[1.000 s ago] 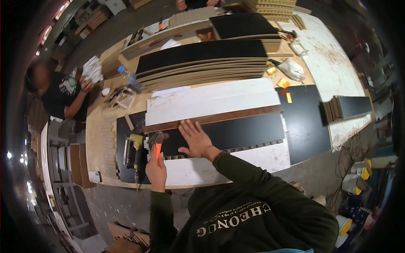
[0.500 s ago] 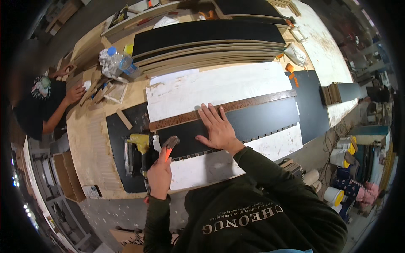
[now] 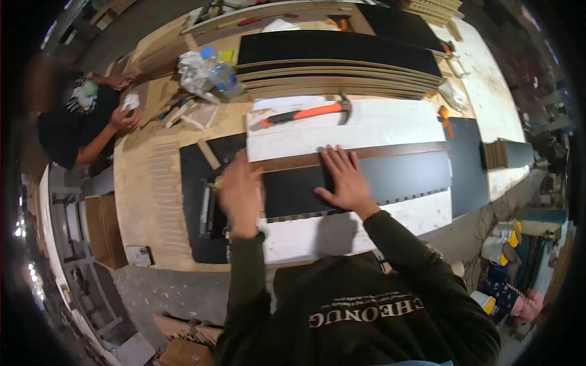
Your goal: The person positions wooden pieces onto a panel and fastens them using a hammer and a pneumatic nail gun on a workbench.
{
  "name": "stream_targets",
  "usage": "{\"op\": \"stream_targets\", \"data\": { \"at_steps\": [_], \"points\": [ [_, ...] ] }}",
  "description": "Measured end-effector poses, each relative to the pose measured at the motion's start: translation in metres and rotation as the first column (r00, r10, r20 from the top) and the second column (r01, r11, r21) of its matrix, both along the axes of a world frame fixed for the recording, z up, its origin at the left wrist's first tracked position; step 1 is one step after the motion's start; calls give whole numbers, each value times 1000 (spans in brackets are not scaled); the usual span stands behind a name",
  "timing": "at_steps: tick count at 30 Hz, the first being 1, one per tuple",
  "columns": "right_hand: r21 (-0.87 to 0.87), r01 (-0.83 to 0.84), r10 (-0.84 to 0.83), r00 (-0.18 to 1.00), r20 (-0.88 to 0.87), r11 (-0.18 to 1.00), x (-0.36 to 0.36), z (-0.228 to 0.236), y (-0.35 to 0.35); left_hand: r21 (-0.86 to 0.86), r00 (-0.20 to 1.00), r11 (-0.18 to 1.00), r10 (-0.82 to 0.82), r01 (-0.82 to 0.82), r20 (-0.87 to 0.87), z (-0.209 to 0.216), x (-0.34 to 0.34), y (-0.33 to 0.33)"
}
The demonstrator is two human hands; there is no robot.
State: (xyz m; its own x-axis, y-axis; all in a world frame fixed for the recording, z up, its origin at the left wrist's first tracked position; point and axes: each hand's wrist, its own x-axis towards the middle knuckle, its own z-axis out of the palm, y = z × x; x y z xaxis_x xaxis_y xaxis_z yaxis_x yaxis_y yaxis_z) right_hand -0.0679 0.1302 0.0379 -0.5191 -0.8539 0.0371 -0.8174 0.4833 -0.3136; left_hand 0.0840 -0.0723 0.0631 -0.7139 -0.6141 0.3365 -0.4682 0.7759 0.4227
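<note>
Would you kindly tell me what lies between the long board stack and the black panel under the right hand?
In the head view, a white surface lies there, with a hammer on it, and a brown strip beside the panel.

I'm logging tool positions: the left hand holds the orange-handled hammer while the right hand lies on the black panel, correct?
Not quite: the left hand isn't holding the hammer; the head view shows it lying on the white surface. The rest stands.

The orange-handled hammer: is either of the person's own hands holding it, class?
No, the hammer lies on the white panel, apart from the left hand and right hand.
</note>
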Motion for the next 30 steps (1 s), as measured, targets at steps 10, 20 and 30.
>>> {"op": "stream_targets", "data": {
  "at_steps": [10,20,30],
  "points": [
    [-109,-27,25,999,-21,994,2,-3,-2,326,971,918,185,-227,155,-58,102,-18],
    [-133,-71,67,997,-36,989,-11,-18,17,888,999,460,-15,-19,29,97,144,-3],
    [96,522,-511,851,-119,848,-117,-34,142,829,941,540,-183,-145,284,80,49,-26]
  ]
}}
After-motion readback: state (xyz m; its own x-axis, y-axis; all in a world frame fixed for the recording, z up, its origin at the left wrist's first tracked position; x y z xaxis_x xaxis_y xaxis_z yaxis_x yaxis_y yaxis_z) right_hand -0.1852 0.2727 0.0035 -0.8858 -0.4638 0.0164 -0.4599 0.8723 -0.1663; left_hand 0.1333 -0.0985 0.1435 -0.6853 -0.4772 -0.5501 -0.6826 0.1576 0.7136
